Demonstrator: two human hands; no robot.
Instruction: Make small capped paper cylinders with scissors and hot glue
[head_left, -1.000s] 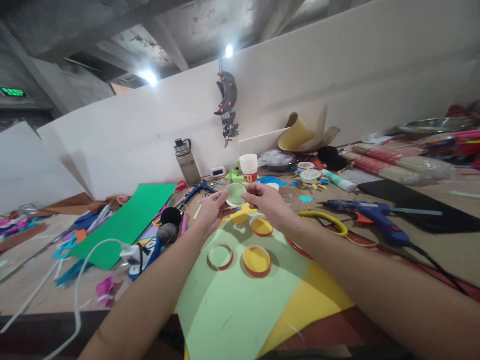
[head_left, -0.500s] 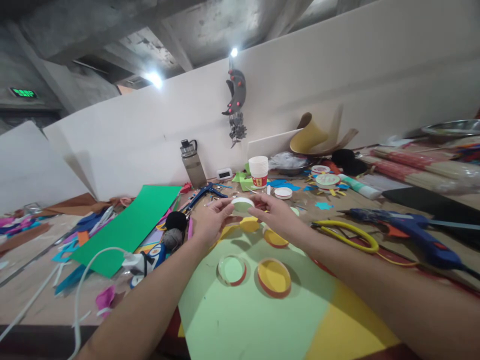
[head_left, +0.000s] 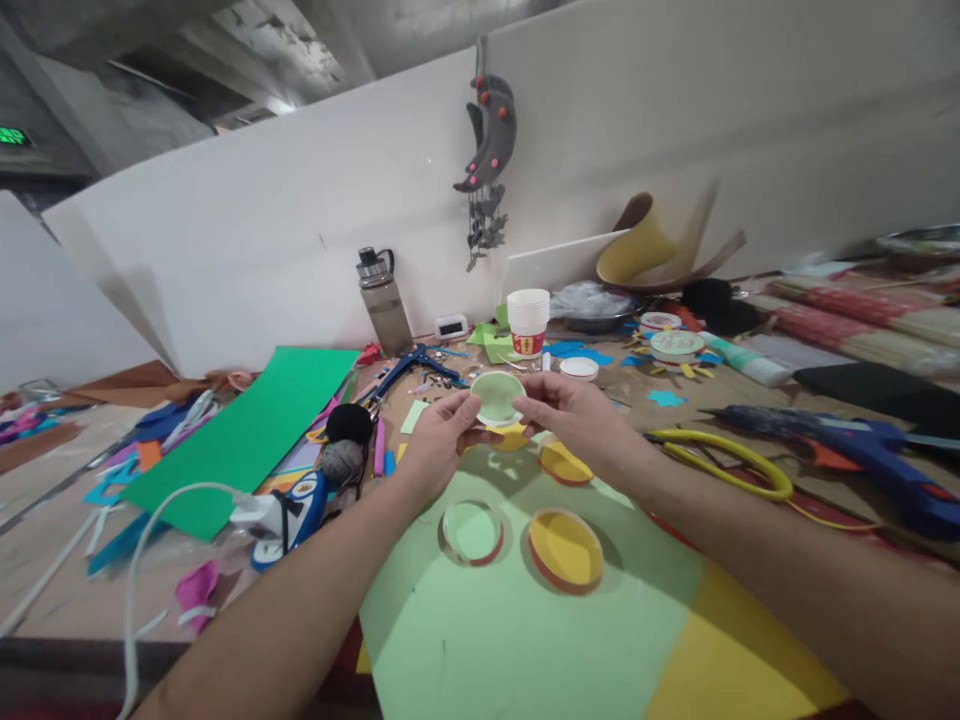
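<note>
Both my hands hold a small white-rimmed round cup base with a light green disc (head_left: 497, 396) in it, tilted up toward me. My left hand (head_left: 439, 446) pinches its left and lower edge. My right hand (head_left: 574, 415) pinches its right edge. Below them lies a light green sheet (head_left: 495, 620) over a yellow sheet (head_left: 742, 665). On the sheets sit a red-rimmed ring with a green centre (head_left: 472, 531) and two red-rimmed rings with yellow centres (head_left: 565, 548) (head_left: 564, 464).
A stack of paper cups (head_left: 528, 322), a water bottle (head_left: 382, 303) and a small clock (head_left: 451, 326) stand at the back wall. A blue glue gun (head_left: 847, 446) and yellow loop (head_left: 724, 463) lie right. A dark green sheet (head_left: 244, 436), yarn balls (head_left: 343, 440) and scraps lie left.
The green-filled disc was edge-on half a second ago and now faces me again. The view has tipped slightly down and shifted; both hands stay on the disc.
</note>
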